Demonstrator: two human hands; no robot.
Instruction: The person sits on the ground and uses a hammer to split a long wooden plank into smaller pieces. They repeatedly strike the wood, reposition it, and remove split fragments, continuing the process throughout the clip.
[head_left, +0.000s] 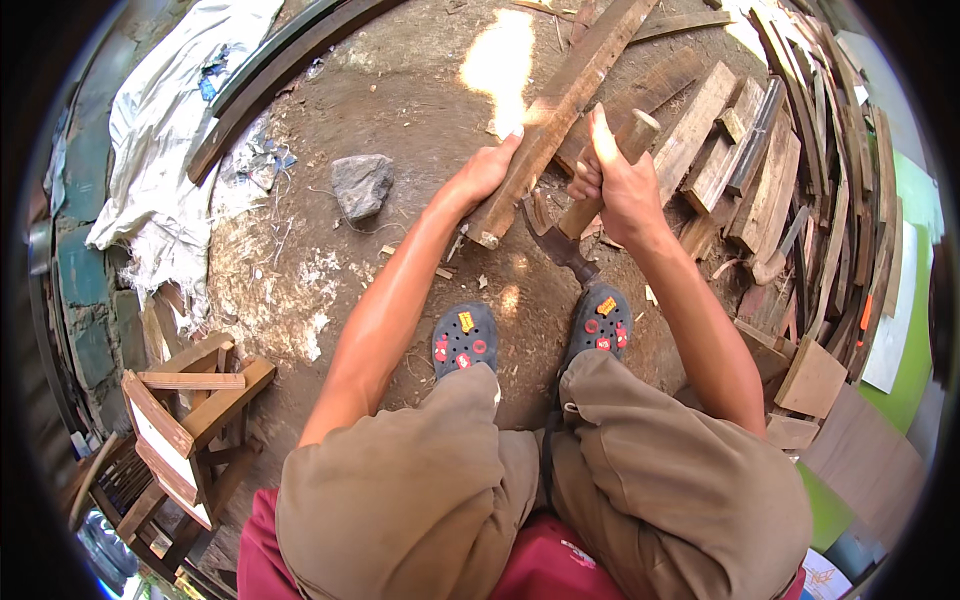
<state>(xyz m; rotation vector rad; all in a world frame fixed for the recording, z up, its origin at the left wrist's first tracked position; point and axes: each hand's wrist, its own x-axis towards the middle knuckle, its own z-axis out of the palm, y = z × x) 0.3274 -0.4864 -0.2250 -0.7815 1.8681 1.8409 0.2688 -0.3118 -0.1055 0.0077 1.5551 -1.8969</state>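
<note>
A: Grip status?
B: Right hand [618, 180] is closed round the hammer [590, 205] handle, head down at centre frame; left hand [487, 170] is clamped on the plank [560, 110].
A: Plank axis?
B: Lower centre to upper right; its near end is set just left of the hammer head; scrap boards [760, 170] are stacked at right.

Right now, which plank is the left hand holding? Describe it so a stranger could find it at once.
Start at the heap of wood scraps on the right. One long plank slants out of it onto the dirt, its lower end just ahead of the two dark clogs. It alone is gripped by the left hand, beside the hammer in the right hand.
</note>
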